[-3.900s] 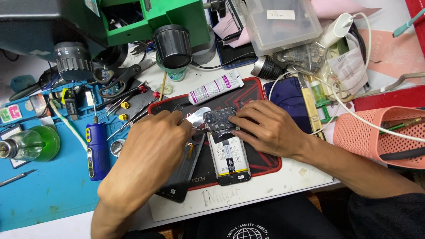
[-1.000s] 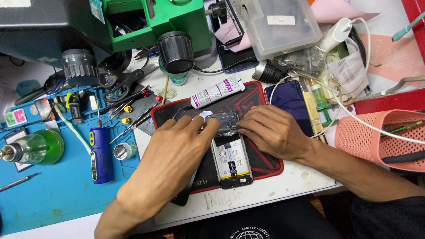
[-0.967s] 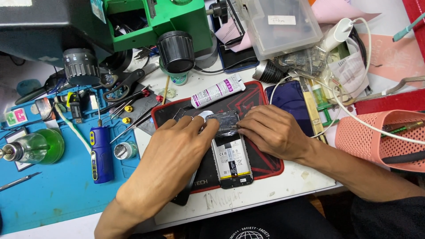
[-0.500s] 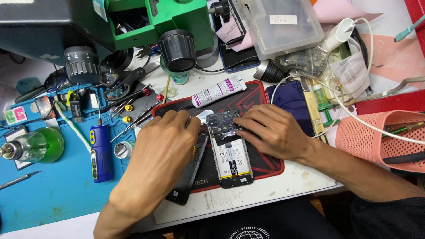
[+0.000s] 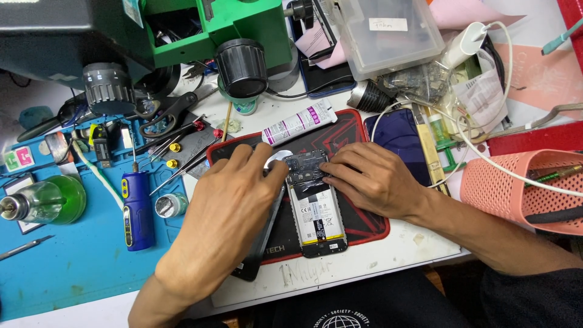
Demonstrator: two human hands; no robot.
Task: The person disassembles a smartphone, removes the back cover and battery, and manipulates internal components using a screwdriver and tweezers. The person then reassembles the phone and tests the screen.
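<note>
Black open phone (image 5: 316,209) on the red-and-black mat (image 5: 364,225), left hand (image 5: 234,203) and right hand (image 5: 370,179) both pressing curled fingertips on its upper end, gripping nothing. Pink mesh basket (image 5: 486,188) at right holding dark tools; clear lidded box (image 5: 388,33) above with a small white label. White glue tube (image 5: 299,121) with purple band just above the mat.
</note>
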